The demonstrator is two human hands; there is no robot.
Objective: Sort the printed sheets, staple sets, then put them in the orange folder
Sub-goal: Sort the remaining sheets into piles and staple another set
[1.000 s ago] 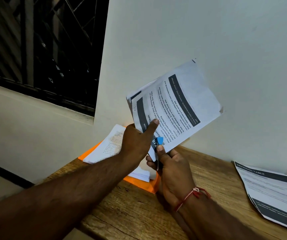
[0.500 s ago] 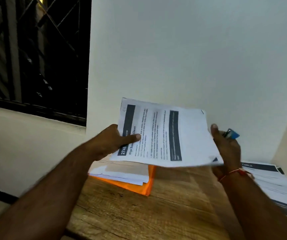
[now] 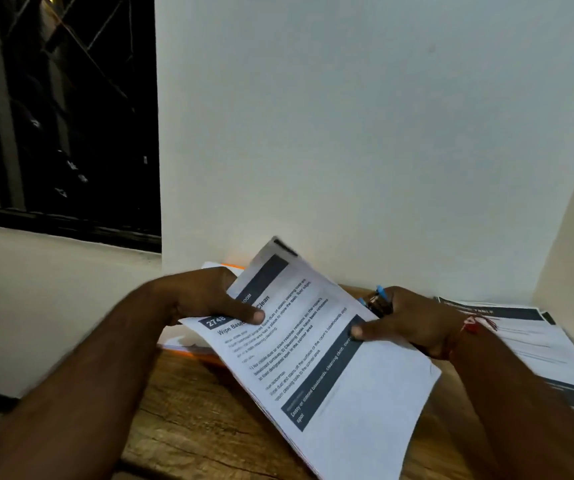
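Left grip (image 3: 206, 299): clenched on the upper left edge of the sheet set (image 3: 330, 368), thumb flat on the heading, fingers hidden beneath.
Orange folder (image 3: 188, 353): lies on the worktop (image 3: 192, 420) at about ten o'clock from the set. White sheets and the left wrist cover most of it, so only orange slivers show.
Sheet set: held tilted above the worktop and apart from it; whether a staple is in cannot be told.
Step in hand: probably carrying the set to the folder. Keep both edges pinched so the pages stay squared, then lay it flat on the sheets there.
Right grip (image 3: 413, 323): thumb presses the set's three o'clock edge, while curled fingers grasp the blue stapler (image 3: 377, 301).
Loose pile (image 3: 527, 337): on the worktop at three o'clock, likely awaiting sorting.
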